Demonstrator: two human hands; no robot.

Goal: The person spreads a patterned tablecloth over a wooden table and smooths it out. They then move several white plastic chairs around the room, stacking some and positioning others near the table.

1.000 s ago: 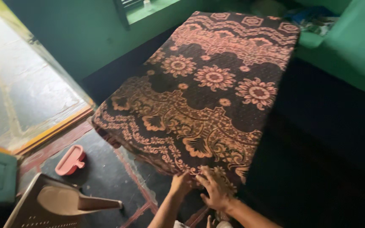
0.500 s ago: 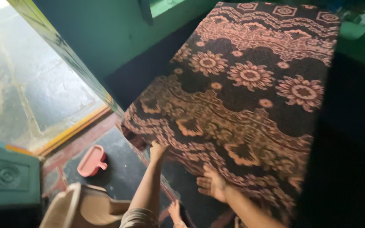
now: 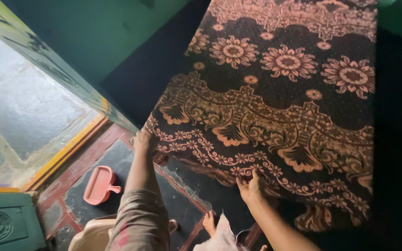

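Observation:
A thick mattress (image 3: 275,107) with a dark cover and pink flower patterns is tilted up off the floor, its near edge toward me. My left hand (image 3: 144,139) grips the near left corner of it. My right hand (image 3: 251,188) holds the near edge further right, thumb on top and fingers under the edge. My foot (image 3: 209,223) shows on the floor below, between my arms.
A pink dustpan (image 3: 99,185) lies on the dark floor at the left. A beige plastic chair (image 3: 94,234) is at the bottom left. An open doorway (image 3: 29,107) with a yellow threshold leads to a stone floor outside. Green walls stand behind.
My left hand has slid left to the mattress corner, and my hands are now wider apart. The view has dropped closer to the mattress edge.

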